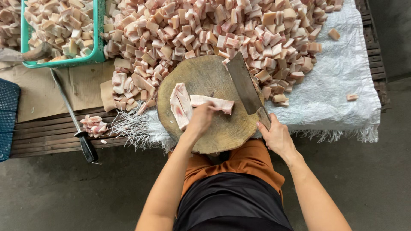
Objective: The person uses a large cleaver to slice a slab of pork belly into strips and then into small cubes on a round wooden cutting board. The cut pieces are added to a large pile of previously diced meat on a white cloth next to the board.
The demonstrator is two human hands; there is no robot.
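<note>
Pork strips lay on a round wooden chopping block, which sat on a white woven sack spread over a slatted wooden desk above a grey concrete floor. The left hand pressed its fingers on 1 strip. The right hand closed around a cleaver; its handle was hidden. Cubed pork ran past the frame's top.

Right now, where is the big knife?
In the head view, the cleaver lies on the right side of the round wooden block, held by the right hand, with the heap of cut meat cubes just behind it.
</note>
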